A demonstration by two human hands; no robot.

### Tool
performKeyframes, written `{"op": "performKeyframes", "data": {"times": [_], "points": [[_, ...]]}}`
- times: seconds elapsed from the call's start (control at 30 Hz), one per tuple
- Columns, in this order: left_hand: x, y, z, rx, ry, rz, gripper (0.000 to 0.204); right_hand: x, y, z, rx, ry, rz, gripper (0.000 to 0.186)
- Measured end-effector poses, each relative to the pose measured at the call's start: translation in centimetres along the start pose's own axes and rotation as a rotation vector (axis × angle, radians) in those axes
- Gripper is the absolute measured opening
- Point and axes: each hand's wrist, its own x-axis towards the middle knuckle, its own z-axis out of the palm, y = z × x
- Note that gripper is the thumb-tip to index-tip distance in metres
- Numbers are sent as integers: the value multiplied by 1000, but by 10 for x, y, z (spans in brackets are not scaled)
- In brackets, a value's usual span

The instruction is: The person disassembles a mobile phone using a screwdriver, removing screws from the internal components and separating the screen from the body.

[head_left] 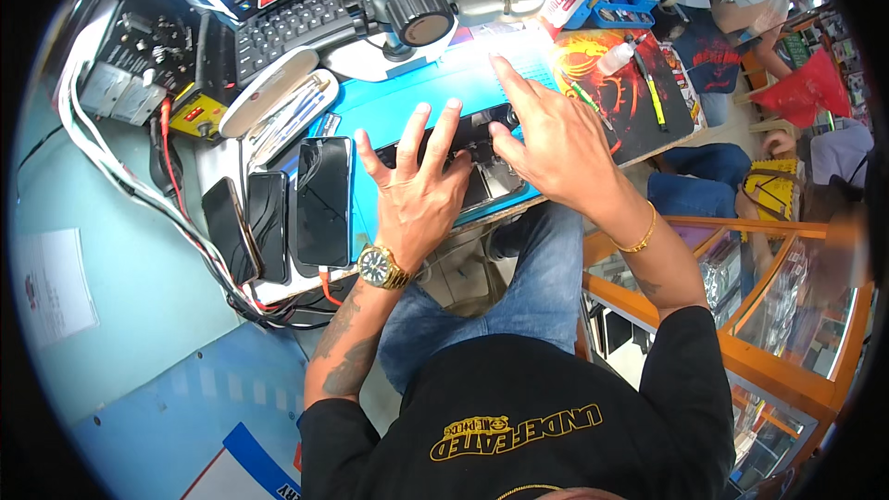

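Toward six o'clock on the bench (282, 289), an uncovered dark device (491, 185) lies on the blue mat (372, 104). Neither grip closes on anything visible: the left hand (419, 187) spreads its fingers over the device, the right hand (563, 146) parts thumb and index. A dragging palm could tip it off the edge.
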Motion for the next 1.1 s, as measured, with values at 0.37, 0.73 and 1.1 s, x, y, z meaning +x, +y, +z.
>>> {"op": "performKeyframes", "data": {"times": [0.37, 0.73, 1.1], "points": [[0, 1, -4, -22, 22, 13, 4, 0, -1, 5, -3, 76, -4, 61], [-1, -1, -1, -19, 57, 16, 7, -4, -6, -7, -25, -41, 102, 60], [4, 2, -8, 24, 53, 26, 14, -78, 67, -31, 912, 455, 411, 71]]}}
